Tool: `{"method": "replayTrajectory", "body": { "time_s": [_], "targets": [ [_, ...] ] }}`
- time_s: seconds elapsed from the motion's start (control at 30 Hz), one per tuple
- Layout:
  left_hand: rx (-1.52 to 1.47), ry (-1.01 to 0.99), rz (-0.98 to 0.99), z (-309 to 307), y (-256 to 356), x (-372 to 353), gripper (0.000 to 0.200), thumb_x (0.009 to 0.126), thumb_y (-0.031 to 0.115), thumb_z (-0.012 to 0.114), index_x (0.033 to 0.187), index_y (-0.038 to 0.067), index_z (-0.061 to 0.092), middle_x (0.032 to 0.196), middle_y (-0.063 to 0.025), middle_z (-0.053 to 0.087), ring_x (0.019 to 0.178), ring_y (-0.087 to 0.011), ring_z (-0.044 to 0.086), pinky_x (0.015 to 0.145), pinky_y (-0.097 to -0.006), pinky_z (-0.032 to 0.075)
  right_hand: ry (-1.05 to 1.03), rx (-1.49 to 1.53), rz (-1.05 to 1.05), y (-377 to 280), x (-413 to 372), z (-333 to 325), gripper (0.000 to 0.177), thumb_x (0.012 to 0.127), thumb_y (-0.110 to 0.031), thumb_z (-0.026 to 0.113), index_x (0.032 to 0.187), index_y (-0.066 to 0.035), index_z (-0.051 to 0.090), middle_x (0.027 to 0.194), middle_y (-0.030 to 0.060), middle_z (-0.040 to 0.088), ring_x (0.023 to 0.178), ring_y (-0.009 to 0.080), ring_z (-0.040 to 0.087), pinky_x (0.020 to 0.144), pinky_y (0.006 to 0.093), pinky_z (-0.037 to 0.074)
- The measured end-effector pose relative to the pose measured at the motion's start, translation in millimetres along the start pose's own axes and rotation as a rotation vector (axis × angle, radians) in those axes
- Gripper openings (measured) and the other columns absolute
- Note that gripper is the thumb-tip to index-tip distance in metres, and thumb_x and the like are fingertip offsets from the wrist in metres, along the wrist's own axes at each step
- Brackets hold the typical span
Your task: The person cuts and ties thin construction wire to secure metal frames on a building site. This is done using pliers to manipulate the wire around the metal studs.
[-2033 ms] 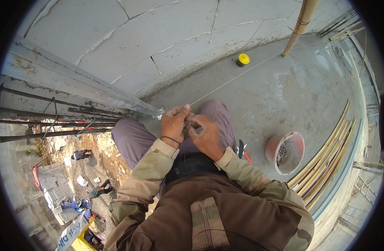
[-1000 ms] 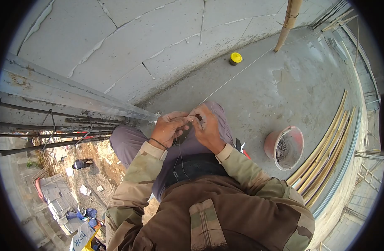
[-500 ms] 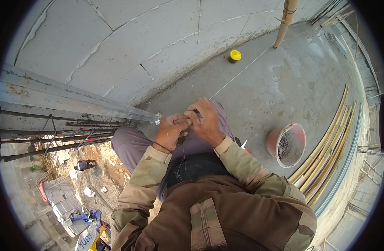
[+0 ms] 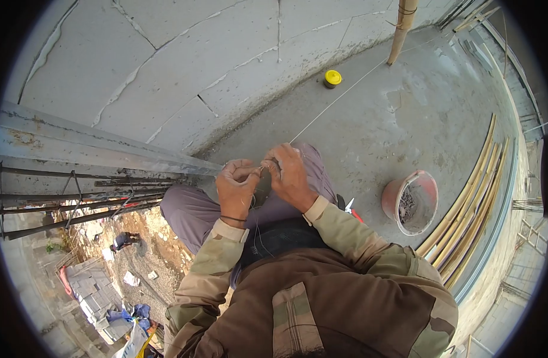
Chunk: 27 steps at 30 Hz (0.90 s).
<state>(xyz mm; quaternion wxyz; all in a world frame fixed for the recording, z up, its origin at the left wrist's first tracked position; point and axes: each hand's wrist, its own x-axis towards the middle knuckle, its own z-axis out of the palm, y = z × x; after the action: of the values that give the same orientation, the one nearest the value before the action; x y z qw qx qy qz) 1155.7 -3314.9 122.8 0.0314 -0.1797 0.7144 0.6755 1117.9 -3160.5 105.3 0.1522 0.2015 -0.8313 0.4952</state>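
A thin pale string (image 4: 328,110) runs from my hands across the floor toward a bamboo post (image 4: 400,33). My left hand (image 4: 236,184), with a dark band at the wrist, pinches the string between thumb and fingertips. Close against its right side, my right hand (image 4: 288,175) grips the string too, fingers bent. Both hands are above my lap, and loose string ends hang down over my dark waistband. The metal beam (image 4: 107,146) ends just left of my left hand.
A lidded yellow pot (image 4: 332,78) stands near the block wall (image 4: 184,65). To the right are a bucket (image 4: 410,203) of nails or scraps and bamboo strips (image 4: 465,221). Rebar (image 4: 77,203) juts at the left, above a drop where a person (image 4: 125,240) is below.
My left hand has turned more upright and its fingers have opened into a looser curl. My fingertips now sit slightly further apart. The view has shifted a little.
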Motion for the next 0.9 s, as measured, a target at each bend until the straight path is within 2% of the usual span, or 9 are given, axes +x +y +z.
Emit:
{"method": "replayTrajectory", "body": {
  "time_s": [0.03, 0.17, 0.23, 0.33, 0.47, 0.63, 0.67, 0.73, 0.9],
  "targets": [
    [0.063, 0.062, 0.121, 2.9, 2.2, 1.2, 0.030, 0.086, 0.002, 0.073, 0.113, -0.006, 0.062, 0.089, -0.0101, 0.077, 0.077, -0.0087, 0.069, 0.067, -0.0191, 0.050, -0.016, -0.001, 0.123, 0.3, -0.6, 2.3, 0.012, 0.086, -0.003, 0.070, 0.093, -0.004, 0.061, 0.088, 0.0126, 0.066, 0.084, 0.0368, 0.061, 0.079, 0.0462, 0.046],
    [0.028, 0.115, 0.138, 16.7, 9.9, 1.2, 0.035, 0.086, 0.000, 0.073, 0.116, -0.008, 0.058, 0.089, -0.0104, 0.077, 0.077, -0.0077, 0.068, 0.068, -0.0180, 0.049, 0.003, 0.135, 0.355, 1.3, -5.3, 8.8, 0.010, 0.089, -0.002, 0.069, 0.094, -0.002, 0.060, 0.080, 0.0137, 0.067, 0.070, 0.0320, 0.066, 0.070, 0.0422, 0.049],
    [-0.098, 0.089, 0.094, 23.4, 11.3, -0.3, 0.040, 0.086, 0.000, 0.074, 0.119, -0.008, 0.054, 0.088, -0.0105, 0.076, 0.074, -0.0073, 0.066, 0.067, -0.0175, 0.048, 0.151, 0.332, 0.422, 1.3, -4.5, 12.3, 0.011, 0.092, -0.003, 0.069, 0.093, 0.001, 0.059, 0.076, 0.0132, 0.069, 0.064, 0.0233, 0.067, 0.064, 0.0343, 0.050],
    [-0.122, 0.128, 0.037, 30.1, 18.2, -5.9, 0.040, 0.086, -0.001, 0.075, 0.119, -0.007, 0.053, 0.089, -0.0106, 0.076, 0.071, -0.0067, 0.064, 0.066, -0.0177, 0.048, 0.093, 0.412, 0.585, -2.0, -5.3, 2.7, 0.010, 0.092, -0.003, 0.070, 0.093, 0.002, 0.061, 0.079, 0.0119, 0.071, 0.072, 0.0154, 0.067, 0.069, 0.0289, 0.051],
    [-0.164, 0.222, 0.078, 35.4, 1.4, -3.6, 0.039, 0.083, 0.005, 0.079, 0.114, -0.010, 0.059, 0.086, -0.0111, 0.076, 0.074, -0.0102, 0.067, 0.067, -0.0221, 0.051, 0.110, 0.522, 0.538, 1.7, -13.4, 5.0, 0.009, 0.091, -0.004, 0.072, 0.094, 0.003, 0.068, 0.085, 0.0114, 0.073, 0.076, 0.0129, 0.066, 0.071, 0.0284, 0.052],
    [0.000, 0.293, 0.194, 36.8, -2.4, -5.3, 0.025, 0.083, 0.008, 0.078, 0.098, -0.010, 0.071, 0.099, -0.0130, 0.075, 0.092, -0.0189, 0.068, 0.092, -0.0332, 0.050, 0.070, 0.529, 0.574, -8.2, -12.0, -0.2, 0.015, 0.091, -0.004, 0.074, 0.102, 0.005, 0.076, 0.096, 0.0104, 0.075, 0.085, 0.0122, 0.065, 0.077, 0.0276, 0.052],
    [0.001, 0.293, 0.195, 36.0, -4.6, -4.4, 0.025, 0.083, 0.008, 0.078, 0.098, -0.010, 0.071, 0.099, -0.0130, 0.075, 0.092, -0.0189, 0.068, 0.092, -0.0332, 0.050, 0.071, 0.530, 0.573, -8.8, -10.8, -1.6, 0.015, 0.091, -0.004, 0.074, 0.102, 0.005, 0.076, 0.096, 0.0104, 0.075, 0.085, 0.0122, 0.065, 0.077, 0.0276, 0.052],
    [0.136, 0.284, 0.365, 34.9, -7.9, -3.0, 0.033, 0.085, 0.005, 0.076, 0.111, -0.010, 0.063, 0.093, -0.0110, 0.076, 0.085, -0.0108, 0.066, 0.079, -0.0247, 0.051, 0.067, 0.654, 0.618, -8.6, -8.9, -4.3, 0.016, 0.093, 0.000, 0.070, 0.107, 0.007, 0.074, 0.093, 0.0092, 0.075, 0.085, 0.0131, 0.066, 0.077, 0.0270, 0.053],
    [0.246, 0.311, 0.427, 37.3, 1.0, -8.3, 0.021, 0.084, 0.009, 0.077, 0.098, -0.006, 0.074, 0.102, -0.0133, 0.074, 0.093, -0.0163, 0.067, 0.086, -0.0299, 0.051, 0.077, 0.634, 0.683, -14.0, -4.8, -6.6, 0.011, 0.091, 0.000, 0.071, 0.099, 0.007, 0.075, 0.090, 0.0075, 0.074, 0.083, 0.0119, 0.066, 0.075, 0.0260, 0.053]
  ]
}}
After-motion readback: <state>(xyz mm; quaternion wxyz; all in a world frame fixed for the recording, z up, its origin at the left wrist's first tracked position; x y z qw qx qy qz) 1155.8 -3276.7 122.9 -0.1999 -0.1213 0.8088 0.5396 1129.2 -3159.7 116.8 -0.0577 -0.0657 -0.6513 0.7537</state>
